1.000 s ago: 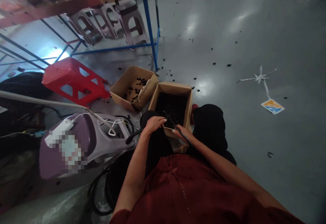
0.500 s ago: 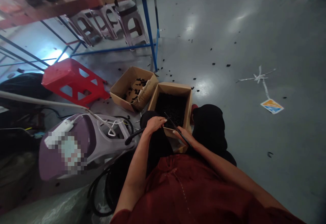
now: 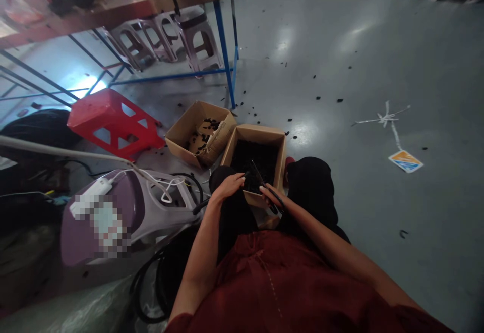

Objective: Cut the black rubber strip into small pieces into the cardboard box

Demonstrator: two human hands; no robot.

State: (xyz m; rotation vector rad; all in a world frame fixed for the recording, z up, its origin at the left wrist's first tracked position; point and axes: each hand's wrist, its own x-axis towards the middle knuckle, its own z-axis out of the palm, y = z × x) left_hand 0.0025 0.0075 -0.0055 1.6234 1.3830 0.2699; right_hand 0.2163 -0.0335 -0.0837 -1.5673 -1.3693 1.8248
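Note:
A pair of scissors (image 3: 258, 172) with black handles sits in my right hand (image 3: 274, 197), its blades slanting up and left over a cardboard box. My left hand (image 3: 229, 186) is closed on a black rubber strip (image 3: 202, 206); its tail trails out to the left, and a short end pokes past my fingertips towards the blades. A small gap separates the two hands. Between my knees stands the cardboard box (image 3: 280, 167), holding many small black pieces (image 3: 251, 156). Touching it on the left is a second cardboard box (image 3: 179, 146) with fewer black pieces inside.
A red plastic stool (image 3: 94, 113) lies on its side at the left. Nearer me, a purple-and-grey stool (image 3: 132, 197) bears a white power strip (image 3: 88, 199). Several stools (image 3: 196, 35) stand under a blue-legged table (image 3: 223, 45). Black scraps and a tag (image 3: 406, 161) lie on the floor.
The scissors have swung, with their handles now spread apart in my right hand. The black strip's tail at the left has shifted closer to my left leg. The view has shifted slightly.

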